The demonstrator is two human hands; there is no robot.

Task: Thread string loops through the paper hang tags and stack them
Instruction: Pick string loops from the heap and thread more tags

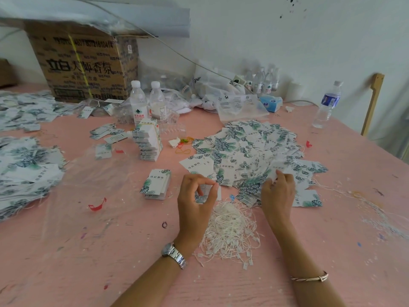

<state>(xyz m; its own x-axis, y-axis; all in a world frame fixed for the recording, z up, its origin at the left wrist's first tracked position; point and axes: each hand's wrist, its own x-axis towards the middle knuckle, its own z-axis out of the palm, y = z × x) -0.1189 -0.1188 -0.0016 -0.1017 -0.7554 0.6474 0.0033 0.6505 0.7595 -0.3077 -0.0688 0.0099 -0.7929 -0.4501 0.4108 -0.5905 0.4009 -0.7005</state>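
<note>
A wide heap of white paper hang tags with green leaf print (250, 151) lies on the pink table. A tangle of white string loops (230, 231) sits between my wrists. My left hand (195, 200) pinches thumb and forefinger together over a tag (204, 192); a string in the pinch is too thin to make out. My right hand (277, 191) grips the edge of a tag (275, 173) at the heap's near side. A small neat stack of tags (156, 183) rests left of my left hand. A taller stack (148, 140) stands further back.
More tag piles (26, 169) cover the left side. Two water bottles (147, 103) stand behind the tall stack, another bottle (327, 105) at the right. A cardboard box (84, 65), plastic bags (221, 94) and a tissue pack (271, 103) line the wall. Clear plastic film (88, 185) lies on the table.
</note>
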